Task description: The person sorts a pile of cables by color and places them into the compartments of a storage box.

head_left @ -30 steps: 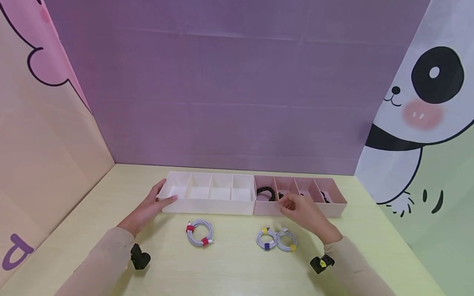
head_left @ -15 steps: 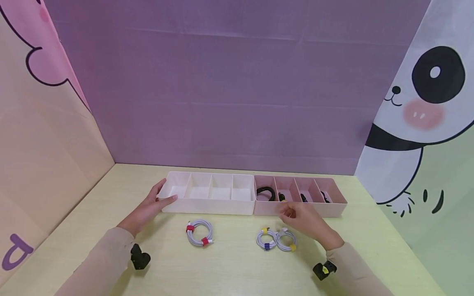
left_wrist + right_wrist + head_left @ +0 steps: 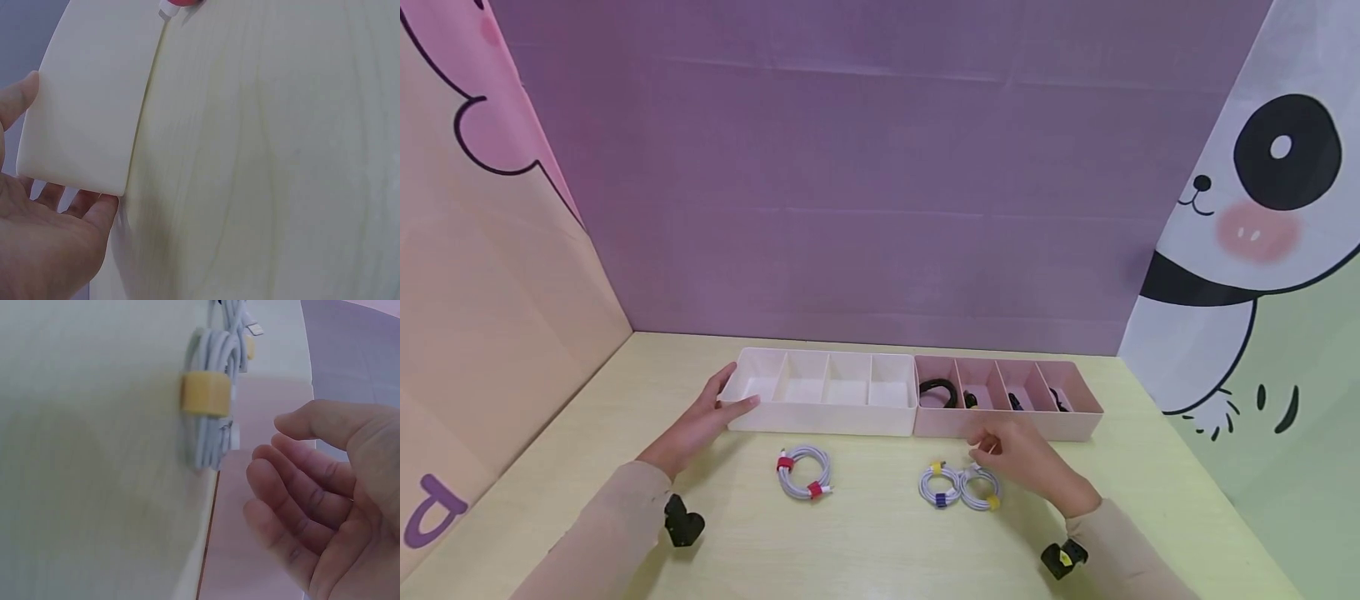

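Observation:
At the left end of a white divided storage box (image 3: 820, 418), my left hand (image 3: 696, 421) holds the corner. Its thumb lies at the front rim and its fingers rest on the end wall, as the left wrist view shows. My right hand (image 3: 1018, 458), fingers loosely bent and holding nothing, hovers in front of a pink divided box (image 3: 1045, 427). Just left of it lie two coiled white cables, one with yellow and blue ties (image 3: 951, 477), the other with a yellow tie (image 3: 996, 483). In the right wrist view a yellow-tied cable coil (image 3: 206, 434) is near the fingertips.
A larger white cable coil (image 3: 827, 471) with red ties lies before the white box. The pink box holds a black cable (image 3: 951, 390) and smaller dark items in its other compartments. A purple backdrop (image 3: 880, 183) stands behind the table (image 3: 865, 550).
My right hand has drawn back from over the pink box's front compartments, down toward the cable coils. My left hand, the boxes and the coils have stayed in place.

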`<state>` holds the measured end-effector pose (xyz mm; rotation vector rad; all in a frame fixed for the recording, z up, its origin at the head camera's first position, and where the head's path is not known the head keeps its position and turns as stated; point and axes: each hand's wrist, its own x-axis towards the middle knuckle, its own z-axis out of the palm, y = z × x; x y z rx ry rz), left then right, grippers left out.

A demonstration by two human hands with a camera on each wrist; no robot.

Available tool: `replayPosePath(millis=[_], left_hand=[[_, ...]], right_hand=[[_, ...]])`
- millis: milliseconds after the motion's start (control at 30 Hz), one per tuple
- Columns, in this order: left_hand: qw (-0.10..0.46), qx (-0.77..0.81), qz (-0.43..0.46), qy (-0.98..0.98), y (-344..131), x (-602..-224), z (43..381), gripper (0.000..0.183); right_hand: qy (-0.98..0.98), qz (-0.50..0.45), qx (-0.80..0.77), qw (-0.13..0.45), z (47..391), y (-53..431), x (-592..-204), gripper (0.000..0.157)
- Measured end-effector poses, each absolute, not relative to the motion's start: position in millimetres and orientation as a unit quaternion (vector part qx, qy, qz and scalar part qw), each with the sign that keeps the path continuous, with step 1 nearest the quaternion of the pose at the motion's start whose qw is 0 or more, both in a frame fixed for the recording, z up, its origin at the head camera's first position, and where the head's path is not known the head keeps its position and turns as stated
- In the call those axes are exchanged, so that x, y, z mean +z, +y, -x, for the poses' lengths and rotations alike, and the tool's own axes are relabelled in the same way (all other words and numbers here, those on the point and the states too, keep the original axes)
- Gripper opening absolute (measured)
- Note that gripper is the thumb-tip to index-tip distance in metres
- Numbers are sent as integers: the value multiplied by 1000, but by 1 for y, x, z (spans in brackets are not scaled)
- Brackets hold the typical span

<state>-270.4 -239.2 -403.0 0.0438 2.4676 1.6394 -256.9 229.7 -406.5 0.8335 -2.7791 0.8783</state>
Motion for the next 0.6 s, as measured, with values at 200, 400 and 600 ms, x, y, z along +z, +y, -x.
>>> replayPosePath(millis=[200,400,600], left_hand=[[96,545,-10,833,-241,-403,270,98],[103,541,-3,835,-241,-403,270,99],[102,543,-12,834,-241,-402,268,99]], right_hand=[[-920,-263,288,32,251,233,-408,5],[-923,-253,289,25,243,239,-411,6],[-929,-241,279,19,240,243,-416,6]])
